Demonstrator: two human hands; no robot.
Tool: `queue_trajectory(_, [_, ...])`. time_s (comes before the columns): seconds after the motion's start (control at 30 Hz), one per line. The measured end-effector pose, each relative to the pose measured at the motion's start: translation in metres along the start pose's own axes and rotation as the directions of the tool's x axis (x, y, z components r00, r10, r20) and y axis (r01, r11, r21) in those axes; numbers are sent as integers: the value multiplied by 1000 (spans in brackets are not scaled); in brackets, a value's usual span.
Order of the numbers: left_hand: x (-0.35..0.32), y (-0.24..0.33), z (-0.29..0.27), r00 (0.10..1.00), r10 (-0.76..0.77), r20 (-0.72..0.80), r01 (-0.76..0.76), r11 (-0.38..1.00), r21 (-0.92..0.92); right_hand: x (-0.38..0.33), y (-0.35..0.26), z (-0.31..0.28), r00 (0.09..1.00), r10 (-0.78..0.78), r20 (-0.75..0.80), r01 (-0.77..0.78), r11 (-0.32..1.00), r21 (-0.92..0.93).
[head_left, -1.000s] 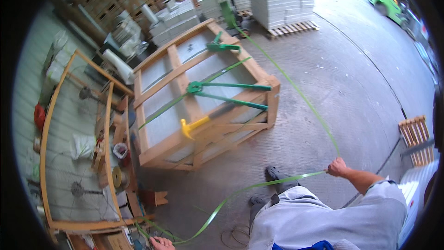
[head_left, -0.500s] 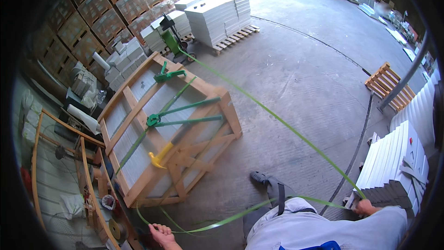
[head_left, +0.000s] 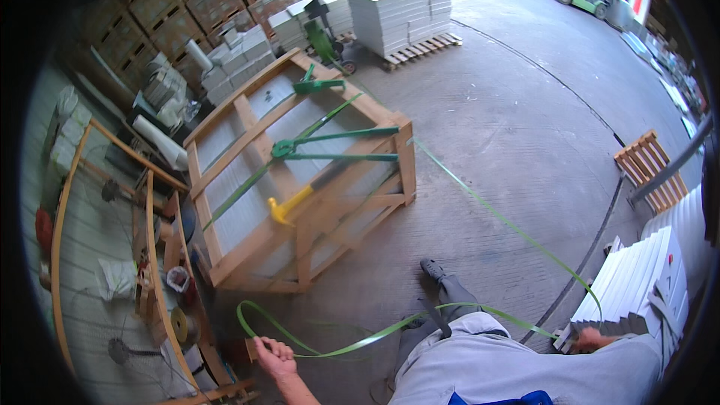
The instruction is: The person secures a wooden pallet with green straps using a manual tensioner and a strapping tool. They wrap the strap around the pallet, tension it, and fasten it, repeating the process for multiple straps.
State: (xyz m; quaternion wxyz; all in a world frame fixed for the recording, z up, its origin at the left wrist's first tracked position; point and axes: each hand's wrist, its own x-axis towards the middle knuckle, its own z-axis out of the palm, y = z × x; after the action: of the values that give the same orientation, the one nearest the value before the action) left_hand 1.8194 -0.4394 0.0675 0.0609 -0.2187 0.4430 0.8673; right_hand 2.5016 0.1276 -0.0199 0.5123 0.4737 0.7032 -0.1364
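Green strapping (head_left: 371, 340), glossy and flat, and both hands are on it! Low and wide goes the left hand (head_left: 276, 358), forearm (head_left: 301, 391) angled up from the lower edge, fingers curled round the band. Opposite, the blurred right hand (head_left: 592, 340) is stretched out beside white panels (head_left: 628, 279), clenched on it too. It loops above the left, sags across the legs (head_left: 459, 292), then runs over concrete floor (head_left: 487, 116) behind the crate's (head_left: 259, 135) corner.

Holding a long, flat, glossy green strap (head_left: 363, 343) in the left hand (head_left: 276, 358) and the blurred right hand (head_left: 592, 340). Standing on grey concrete floor (head_left: 510, 135) near a brown timber-framed crate (head_left: 330, 193) bearing a yellow-headed, dark-handled hammer (head_left: 292, 205).
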Motion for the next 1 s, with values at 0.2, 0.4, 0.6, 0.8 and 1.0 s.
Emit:
queue_trajectory(0.2, [-18, 115, -112, 911, 283, -300, -284, 958, 42, 52, -1, -185, 863, -367, -347, 184, 868, -461])
queue_trajectory(0.4, [-74, 152, -202, 769, 407, -493, -418, 903, 93, 107, -50, -368, 632, -493, -597, 89, 812, -577])
queue_trajectory(0.6, [-105, 148, -216, 704, 419, -574, -486, 873, 40, 128, -202, -571, 39, -311, -950, 38, 950, -310])
queue_trajectory(0.8, [-87, 134, -151, 671, 456, -584, -514, 854, 77, 34, -401, -773, -244, -423, -873, 281, 830, -481])
queue_trajectory(1.0, [-96, 157, -72, 705, 548, -449, -589, 806, 60, -45, -588, -821, -368, -532, -763, 375, 666, -645])
